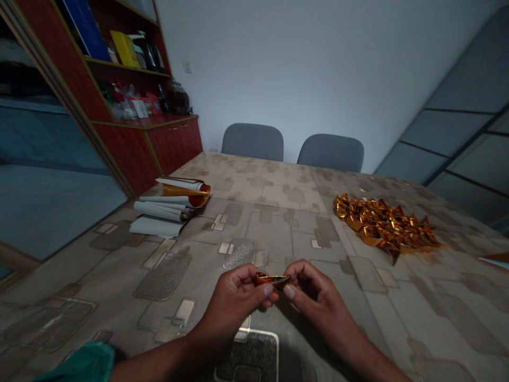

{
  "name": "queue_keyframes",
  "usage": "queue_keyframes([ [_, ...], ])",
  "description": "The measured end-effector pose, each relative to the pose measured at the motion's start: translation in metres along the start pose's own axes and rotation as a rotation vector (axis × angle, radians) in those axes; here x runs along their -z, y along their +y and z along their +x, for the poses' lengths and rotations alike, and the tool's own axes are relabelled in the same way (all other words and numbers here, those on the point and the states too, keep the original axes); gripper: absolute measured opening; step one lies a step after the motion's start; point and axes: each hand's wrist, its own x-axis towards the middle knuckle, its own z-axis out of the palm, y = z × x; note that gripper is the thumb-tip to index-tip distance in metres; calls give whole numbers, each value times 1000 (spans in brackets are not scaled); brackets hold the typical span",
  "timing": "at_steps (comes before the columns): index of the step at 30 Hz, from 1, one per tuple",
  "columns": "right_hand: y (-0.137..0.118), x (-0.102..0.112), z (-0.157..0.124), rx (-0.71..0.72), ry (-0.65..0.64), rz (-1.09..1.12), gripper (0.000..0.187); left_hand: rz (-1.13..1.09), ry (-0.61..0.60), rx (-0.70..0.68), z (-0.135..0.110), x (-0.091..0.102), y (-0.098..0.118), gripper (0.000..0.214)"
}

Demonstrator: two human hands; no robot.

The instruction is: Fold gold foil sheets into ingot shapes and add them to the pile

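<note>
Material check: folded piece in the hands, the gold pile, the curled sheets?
The folded piece looks like thin gold-orange foil or foil-backed paper: glossy, holding sharp creases. The pile looks the same, glinting. The curled sheets seem to be paper, matte white outside, shiny orange inside.

Left hand [234, 297] and right hand [314, 300] pinch a folded gold foil piece [272, 279].

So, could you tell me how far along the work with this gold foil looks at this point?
Done: a heap of folded gold foil pieces lies on the right of the table. In hand: one small foil piece, pinched between the left hand and right hand. Left: a stack of curled, white-backed sheets lies on the far left, apparently unfolded.
</note>
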Motion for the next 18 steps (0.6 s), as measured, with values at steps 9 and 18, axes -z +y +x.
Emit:
queue_keyframes([
  [9, 4, -1, 1, 2, 57, 33, 22, -113, -43, -3, 3, 0, -7, 45],
  [18, 4, -2, 3, -35, 91, 72, 25, -69, 3, 2, 3, 1, -2, 40],
])
